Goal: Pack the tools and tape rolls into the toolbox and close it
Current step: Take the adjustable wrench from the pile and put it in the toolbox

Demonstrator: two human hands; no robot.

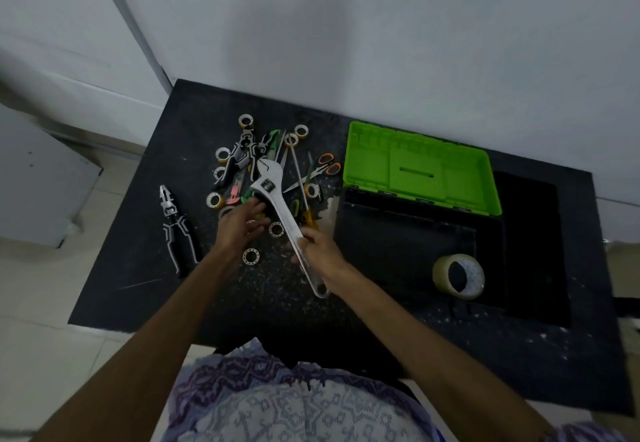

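Adjustable wrench, large and silver, held slantwise above the bench, head over the tool pile, handle end toward the body. Right hand curled round the wrench handle below its middle. Left hand just beside the shaft, fingers loosely bent over the near edge of the pile; whether holding anything, cannot tell.

Toolbox to the right of the wrench, black, standing open, with green lid tipped back toward the wall. Large roll of clear packing tape at the near right corner of the box; inside or on its rim, cannot tell.

Pile behind the hands: black-and-white pliers, orange-handled scissors, a yellow-handled screwdriver, other tools tangled and hard to tell apart. Small tape rolls scattered round it, among them one at the far edge, one left of the pile, one between the hands and one nearer the body. A second pair of pliers lying alone, well apart to the left.

Bench top dark, speckled with pale flecks. Patterned cloth at the bottom of the view.
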